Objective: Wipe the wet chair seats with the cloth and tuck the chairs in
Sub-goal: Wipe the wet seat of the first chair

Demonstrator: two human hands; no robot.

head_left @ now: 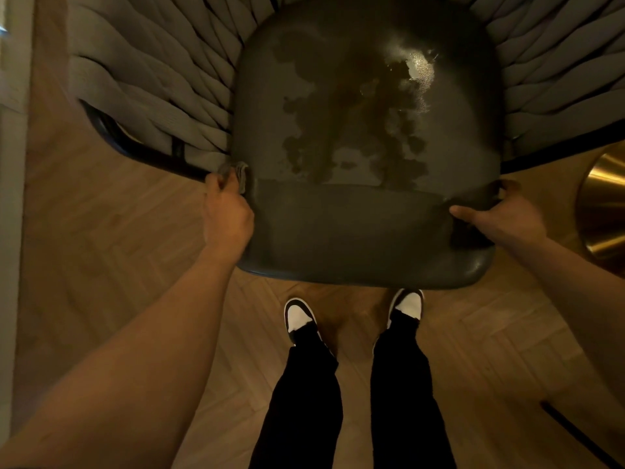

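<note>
A dark grey chair seat (pixel 365 231) fills the upper middle of the head view, with wet patches (pixel 355 123) spread over its middle and back. Woven grey straps (pixel 162 96) fan out round it as the backrest and sides. My left hand (pixel 228 218) grips the seat's left front corner by the black frame and holds a small grey cloth (pixel 238 172) bunched against it. My right hand (pixel 504 218) grips the seat's right edge, thumb lying on top.
I stand on a herringbone wood floor (pixel 135 265), my two black-and-white shoes (pixel 301 316) just in front of the seat. A shiny brass round base (pixel 605 211) sits at the right edge. A pale wall or door frame (pixel 13 198) runs along the left.
</note>
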